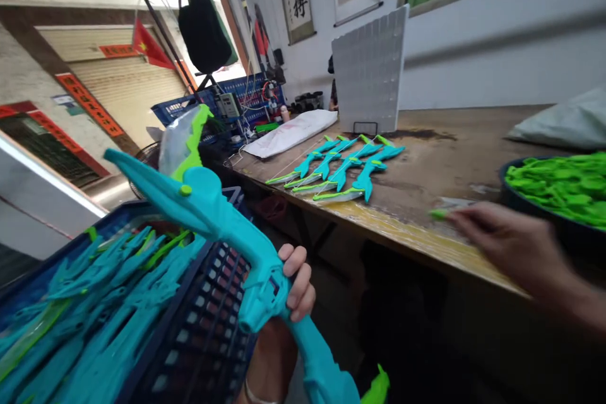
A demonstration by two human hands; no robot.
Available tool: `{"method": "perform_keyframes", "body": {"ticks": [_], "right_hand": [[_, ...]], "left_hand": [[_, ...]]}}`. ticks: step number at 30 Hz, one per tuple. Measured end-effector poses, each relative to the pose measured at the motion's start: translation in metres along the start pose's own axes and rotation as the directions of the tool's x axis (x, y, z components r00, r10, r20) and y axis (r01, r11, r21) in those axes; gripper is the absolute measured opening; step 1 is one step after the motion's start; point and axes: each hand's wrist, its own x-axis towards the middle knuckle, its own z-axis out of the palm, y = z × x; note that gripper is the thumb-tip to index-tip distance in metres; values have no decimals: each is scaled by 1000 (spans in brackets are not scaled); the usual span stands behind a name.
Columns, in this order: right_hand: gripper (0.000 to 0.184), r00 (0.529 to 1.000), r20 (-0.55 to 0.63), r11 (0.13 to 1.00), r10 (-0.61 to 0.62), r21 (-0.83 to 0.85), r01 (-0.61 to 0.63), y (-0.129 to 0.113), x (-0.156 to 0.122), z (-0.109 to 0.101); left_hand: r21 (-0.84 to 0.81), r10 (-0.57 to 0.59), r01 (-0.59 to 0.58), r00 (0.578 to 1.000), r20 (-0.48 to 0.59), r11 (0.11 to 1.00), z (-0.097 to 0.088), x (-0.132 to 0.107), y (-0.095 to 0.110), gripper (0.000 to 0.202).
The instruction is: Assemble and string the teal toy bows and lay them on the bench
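My left hand is closed around the middle of a long teal plastic toy piece with a green peg, held up over the crate. My right hand reaches out over the table edge, blurred, pinching a small green plastic part at its fingertips. Just right of that hand stands a dark round tub heaped with green plastic parts. Several finished teal and green toy pieces lie in a row on the wooden table.
A dark blue crate at lower left holds many teal toy pieces. On the table stand a white gridded panel, a white bag and a grey sack. More blue crates sit behind. A black bag hangs overhead.
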Motion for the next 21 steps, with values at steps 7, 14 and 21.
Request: {"method": "perform_keyframes", "body": {"ticks": [7,14,21], "right_hand": [[4,977,-83,825,-194,525,209,-178,-62,28],[11,984,-76,844,-162,506,178,-202,-74,31],[14,975,-88,896,-204,384,223,-211,-84,29]], "left_hand": [[243,-24,73,979,-201,967,18,-27,18,35],[260,81,22,923,-375,965,32,-43,4,56],[172,114,-58,935,-336,983,40,-46,-16,61]]}}
